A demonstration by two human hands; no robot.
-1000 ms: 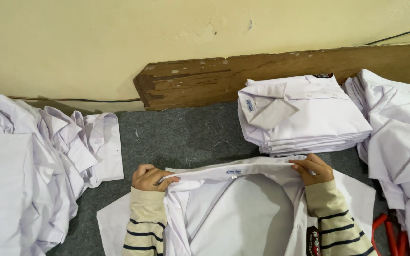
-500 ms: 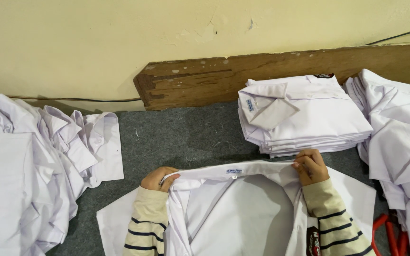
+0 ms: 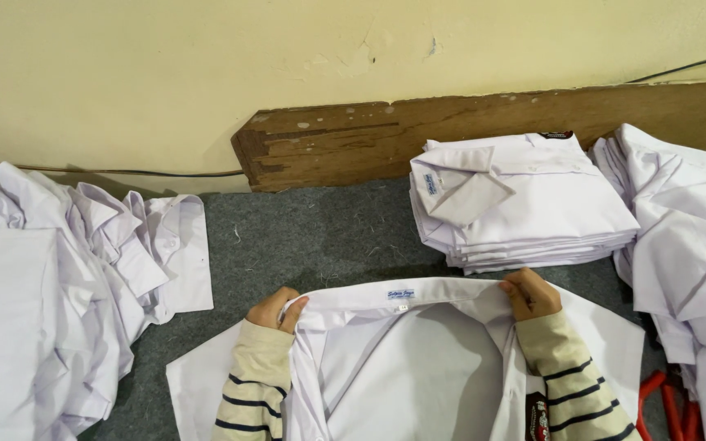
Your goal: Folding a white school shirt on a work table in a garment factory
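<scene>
A white shirt [image 3: 406,367] lies spread on the grey carpet [image 3: 312,237] in front of me, collar away from me. My left hand [image 3: 275,309] pinches the left end of the collar, fingers closed on the cloth. My right hand [image 3: 530,292] grips the right end of the collar the same way. Both arms wear cream sleeves with dark stripes. The collar band with a small label [image 3: 402,294] stretches between the two hands.
A neat stack of folded white shirts [image 3: 525,204] sits just beyond my right hand. A loose heap of white shirts [image 3: 51,294] lies at the left, another pile [image 3: 688,245] at the right. A worn wooden board [image 3: 353,139] runs along the wall. Something red [image 3: 668,408] shows at bottom right.
Both hands have kept hold of the collar and shifted it slightly; the left hand has moved a little right and down along the collar end.
</scene>
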